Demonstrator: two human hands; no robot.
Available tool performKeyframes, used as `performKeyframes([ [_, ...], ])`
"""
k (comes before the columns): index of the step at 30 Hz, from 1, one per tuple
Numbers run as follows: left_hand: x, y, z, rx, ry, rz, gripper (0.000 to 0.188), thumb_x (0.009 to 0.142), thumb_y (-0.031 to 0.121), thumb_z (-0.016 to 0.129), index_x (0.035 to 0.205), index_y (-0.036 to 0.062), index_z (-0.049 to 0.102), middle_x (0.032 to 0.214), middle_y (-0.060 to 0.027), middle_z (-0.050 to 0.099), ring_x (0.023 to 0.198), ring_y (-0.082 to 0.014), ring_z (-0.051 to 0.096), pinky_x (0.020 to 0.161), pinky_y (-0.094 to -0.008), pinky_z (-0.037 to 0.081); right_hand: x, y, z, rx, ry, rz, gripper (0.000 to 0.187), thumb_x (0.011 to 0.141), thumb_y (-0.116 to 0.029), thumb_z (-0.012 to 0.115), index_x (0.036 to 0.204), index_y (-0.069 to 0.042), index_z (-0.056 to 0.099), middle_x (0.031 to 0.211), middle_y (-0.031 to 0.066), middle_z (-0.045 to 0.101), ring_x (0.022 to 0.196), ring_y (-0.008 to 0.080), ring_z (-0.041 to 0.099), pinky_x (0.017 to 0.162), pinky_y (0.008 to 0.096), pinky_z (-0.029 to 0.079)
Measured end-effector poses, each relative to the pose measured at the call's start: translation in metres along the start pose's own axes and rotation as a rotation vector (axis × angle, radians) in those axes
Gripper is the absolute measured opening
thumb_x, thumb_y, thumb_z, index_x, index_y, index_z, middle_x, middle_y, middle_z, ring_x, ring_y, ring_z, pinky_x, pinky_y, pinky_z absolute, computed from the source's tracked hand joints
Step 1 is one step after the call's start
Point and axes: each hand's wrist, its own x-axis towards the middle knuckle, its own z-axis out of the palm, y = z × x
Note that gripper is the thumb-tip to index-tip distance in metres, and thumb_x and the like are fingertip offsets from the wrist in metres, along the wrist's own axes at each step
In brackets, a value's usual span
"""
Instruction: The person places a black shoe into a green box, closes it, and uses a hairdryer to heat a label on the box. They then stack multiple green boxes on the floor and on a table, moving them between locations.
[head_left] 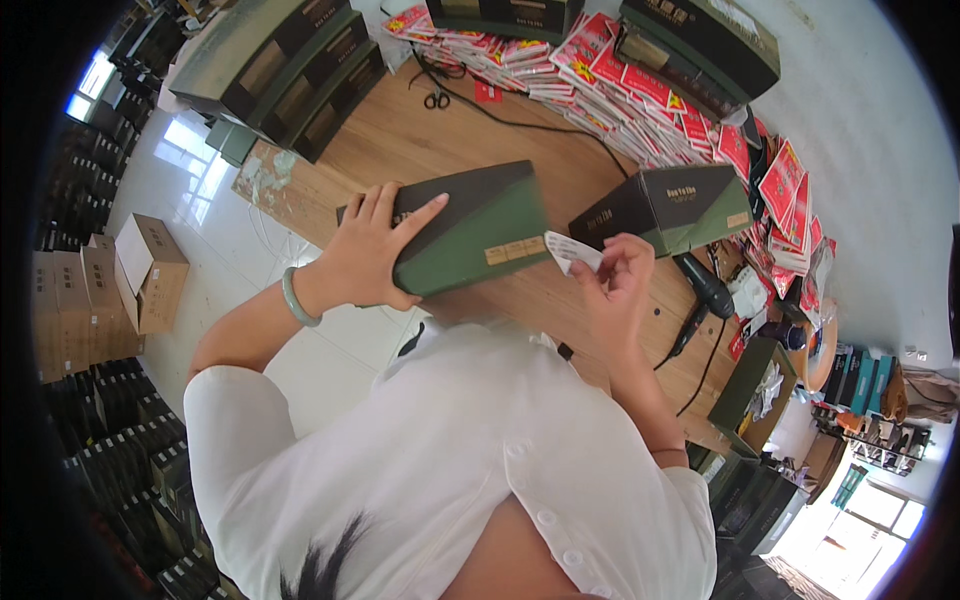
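A black and green shoebox (480,215) lies at the near edge of the wooden table, turned at a slant. My left hand (370,240) grips its left end, thumb on the near side and fingers spread over the top. My right hand (620,275) pinches a small white printed label (573,251) between thumb and fingers. One edge of the label meets the box's right end; whether it is stuck there I cannot tell. Just beyond my right hand stands a second black and green shoebox (670,210).
Stacked shoeboxes (290,75) stand at the far left. Red and white packets (610,90) cover the back. Scissors (437,100) lie near a black cord. A hair dryer (703,288) and an open green box (755,395) are at right; brown cartons (150,270) stand on the floor at left.
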Motion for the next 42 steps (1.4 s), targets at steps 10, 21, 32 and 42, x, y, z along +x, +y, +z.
performKeyframes([
  [10, 0.014, 0.069, 0.004, -0.133, -0.062, 0.129, 0.105, 0.057, 0.040, 0.083, 0.147, 0.0201, 0.033, 0.148, -0.0281, 0.023, 0.136, -0.0454, 0.028, 0.109, -0.0594, 0.022, -0.014, -0.002, -0.009, -0.264, -0.227, 0.007, 0.037, 0.077, 0.003, 0.073, 0.099, -0.005, 0.044, 0.109, 0.0109, 0.041, 0.071, 0.0145, 0.048, 0.061, 0.0279, 0.046],
  [21, 0.017, 0.099, 0.039, -0.155, 0.046, 0.159, 0.081, 0.070, 0.037, 0.078, 0.141, 0.0299, 0.041, 0.147, -0.0177, 0.034, 0.137, -0.0417, 0.029, 0.109, -0.0638, 0.019, -0.017, -0.005, -0.012, -0.292, -0.303, 0.039, 0.032, 0.079, 0.000, 0.071, 0.099, -0.003, 0.046, 0.109, 0.0121, 0.043, 0.066, 0.0167, 0.051, 0.060, 0.0293, 0.047],
  [32, 0.015, 0.097, 0.042, -0.188, 0.074, 0.157, 0.072, 0.068, 0.034, 0.080, 0.133, 0.0248, 0.051, 0.149, -0.0182, 0.032, 0.139, -0.0416, 0.026, 0.111, -0.0616, 0.016, -0.018, -0.006, -0.010, -0.352, -0.305, 0.058, 0.034, 0.079, 0.001, 0.071, 0.100, -0.003, 0.045, 0.109, 0.0115, 0.042, 0.063, 0.0150, 0.054, 0.059, 0.0286, 0.048],
  [42, 0.014, 0.095, 0.045, -0.156, 0.077, 0.201, 0.055, 0.069, 0.036, 0.079, 0.121, 0.0321, 0.059, 0.150, -0.0173, 0.031, 0.139, -0.0439, 0.024, 0.110, -0.0648, 0.015, -0.017, -0.012, -0.008, -0.386, -0.313, 0.092, 0.030, 0.080, 0.000, 0.069, 0.099, -0.003, 0.045, 0.107, 0.0121, 0.044, 0.067, 0.0201, 0.055, 0.061, 0.0317, 0.049],
])
